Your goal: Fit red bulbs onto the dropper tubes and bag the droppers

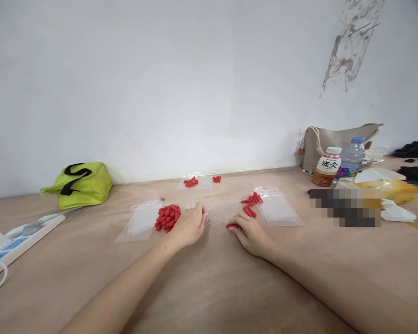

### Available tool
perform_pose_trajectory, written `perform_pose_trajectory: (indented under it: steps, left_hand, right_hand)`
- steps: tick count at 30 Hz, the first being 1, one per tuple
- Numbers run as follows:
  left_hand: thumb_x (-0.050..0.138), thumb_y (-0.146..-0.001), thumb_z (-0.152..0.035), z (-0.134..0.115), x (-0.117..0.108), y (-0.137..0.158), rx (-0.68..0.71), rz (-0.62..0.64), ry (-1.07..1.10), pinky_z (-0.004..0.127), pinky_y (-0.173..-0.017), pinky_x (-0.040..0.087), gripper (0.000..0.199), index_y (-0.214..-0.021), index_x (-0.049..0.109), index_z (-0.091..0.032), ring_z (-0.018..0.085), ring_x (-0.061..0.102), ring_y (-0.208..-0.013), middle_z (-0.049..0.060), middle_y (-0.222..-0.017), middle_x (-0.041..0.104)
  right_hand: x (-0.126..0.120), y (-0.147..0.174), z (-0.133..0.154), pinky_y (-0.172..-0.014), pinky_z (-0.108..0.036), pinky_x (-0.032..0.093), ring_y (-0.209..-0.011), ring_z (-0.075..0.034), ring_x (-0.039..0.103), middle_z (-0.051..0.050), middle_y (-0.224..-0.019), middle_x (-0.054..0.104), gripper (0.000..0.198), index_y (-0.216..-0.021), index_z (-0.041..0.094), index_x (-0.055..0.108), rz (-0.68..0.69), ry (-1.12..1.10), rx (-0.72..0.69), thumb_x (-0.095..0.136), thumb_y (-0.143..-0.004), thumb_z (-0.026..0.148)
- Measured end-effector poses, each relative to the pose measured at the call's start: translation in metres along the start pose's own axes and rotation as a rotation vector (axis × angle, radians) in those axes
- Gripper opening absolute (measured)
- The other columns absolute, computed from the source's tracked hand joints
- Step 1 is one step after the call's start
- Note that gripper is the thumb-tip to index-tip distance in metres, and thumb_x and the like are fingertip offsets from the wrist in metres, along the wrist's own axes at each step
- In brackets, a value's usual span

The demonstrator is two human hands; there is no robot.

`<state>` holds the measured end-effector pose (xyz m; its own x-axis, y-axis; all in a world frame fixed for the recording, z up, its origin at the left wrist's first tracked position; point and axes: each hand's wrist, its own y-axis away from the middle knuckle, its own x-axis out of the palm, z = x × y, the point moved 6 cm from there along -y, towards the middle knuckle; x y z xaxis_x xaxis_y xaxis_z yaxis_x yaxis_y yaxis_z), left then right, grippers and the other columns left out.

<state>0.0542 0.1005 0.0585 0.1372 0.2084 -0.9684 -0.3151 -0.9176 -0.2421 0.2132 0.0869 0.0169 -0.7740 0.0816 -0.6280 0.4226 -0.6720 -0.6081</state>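
right hand (248, 232) is pinching a red piece (232, 226) between thumb and fingers, low at the near right edge of the clear sticks (223, 212), probably so it can be turned easily. left hand (192, 221) is curled over the left end of that row, maybe steadying it, but can't tell if it's gripping anything. the sticks lie side by side between the hands, i guess so each is easy to get at. big red pile (167, 218) sits just beside the left hand, small red pile (252, 204) past the right, both seemingly kept within reach.
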Motion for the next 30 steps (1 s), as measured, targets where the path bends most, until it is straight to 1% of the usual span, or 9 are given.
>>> perform_pose_trajectory:
  steps: [2,4,5,8,12,18,22,27,30]
  left_hand:
    - [0.033,-0.089,-0.023,-0.005,0.004,0.019,0.206,-0.019,0.129,0.028,-0.062,0.038,0.014,-0.087,0.046,-0.018,0.018,0.052,-0.065,0.002,-0.073,0.058]
    - [0.034,-0.089,-0.022,-0.003,0.011,0.035,0.306,-0.077,0.247,0.028,-0.065,0.038,0.013,-0.085,0.045,-0.019,0.017,0.051,-0.069,0.003,-0.078,0.058]
    - [0.034,-0.089,-0.021,-0.001,0.016,0.04,0.323,-0.095,0.291,0.028,-0.067,0.038,0.012,-0.085,0.045,-0.019,0.017,0.051,-0.07,0.002,-0.08,0.058]
    - [0.036,-0.089,-0.02,0.006,0.026,0.046,0.286,-0.144,0.38,0.029,-0.07,0.038,0.011,-0.089,0.046,-0.019,0.016,0.051,-0.075,0.003,-0.084,0.057]
    - [0.037,-0.089,-0.02,0.009,0.027,0.046,0.249,-0.2,0.41,0.031,-0.076,0.036,0.013,-0.098,0.047,-0.019,0.017,0.052,-0.083,0.004,-0.093,0.059]
    - [0.038,-0.09,-0.019,0.006,0.027,0.044,0.296,-0.203,0.38,0.033,-0.08,0.03,0.016,-0.097,0.053,-0.021,0.016,0.055,-0.084,0.001,-0.091,0.063]
    - [0.037,-0.09,-0.019,0.005,0.028,0.046,0.326,-0.227,0.351,0.033,-0.078,0.029,0.018,-0.098,0.054,-0.021,0.016,0.055,-0.08,0.002,-0.092,0.065]
    - [0.037,-0.089,-0.016,0.003,0.028,0.048,0.39,-0.228,0.327,0.033,-0.077,0.028,0.02,-0.099,0.054,-0.021,0.015,0.056,-0.079,0.002,-0.092,0.065]
    - [0.036,-0.09,-0.016,0.003,0.027,0.048,0.409,-0.229,0.323,0.033,-0.077,0.028,0.021,-0.098,0.055,-0.021,0.015,0.056,-0.079,0.003,-0.092,0.065]
  right_hand:
    - [-0.002,-0.002,-0.002,-0.071,-0.029,0.044,-0.079,-0.015,0.053,-0.006,-0.086,0.054,0.021,-0.098,0.019,0.057,-0.014,-0.021,-0.008,0.041,-0.085,0.019]
    - [-0.002,-0.006,-0.002,-0.072,-0.029,0.045,-0.078,-0.015,0.053,-0.006,-0.086,0.053,0.023,-0.101,0.02,0.057,-0.01,-0.028,-0.011,0.041,-0.085,0.02]
    - [0.0,-0.009,-0.001,-0.072,-0.029,0.045,-0.077,-0.015,0.053,-0.006,-0.085,0.053,0.023,-0.099,0.02,0.058,-0.004,-0.033,-0.008,0.041,-0.085,0.02]
    - [0.009,-0.013,0.004,-0.072,-0.029,0.045,-0.079,-0.014,0.053,-0.006,-0.086,0.053,0.021,-0.094,0.019,0.06,0.02,-0.054,-0.004,0.041,-0.085,0.019]
    - [0.021,-0.012,0.013,-0.073,-0.028,0.044,-0.081,-0.015,0.053,-0.006,-0.087,0.056,0.02,-0.095,0.018,0.058,0.059,-0.069,-0.048,0.04,-0.085,0.017]
    - [0.023,-0.008,0.014,-0.073,-0.028,0.045,-0.081,-0.015,0.053,-0.007,-0.089,0.055,0.022,-0.099,0.018,0.056,0.073,-0.062,-0.065,0.04,-0.085,0.016]
    - [0.022,-0.008,0.015,-0.074,-0.027,0.045,-0.082,-0.014,0.054,-0.007,-0.09,0.056,0.022,-0.098,0.018,0.057,0.081,-0.085,-0.083,0.04,-0.085,0.017]
    - [0.023,-0.008,0.014,-0.07,-0.026,0.045,-0.079,-0.014,0.056,-0.006,-0.086,0.059,0.018,-0.095,0.018,0.059,0.087,-0.109,-0.081,0.048,-0.081,0.02]
    - [0.023,-0.008,0.013,-0.071,-0.026,0.045,-0.079,-0.014,0.057,-0.006,-0.085,0.061,0.018,-0.093,0.019,0.061,0.082,-0.126,-0.095,0.046,-0.083,0.021]
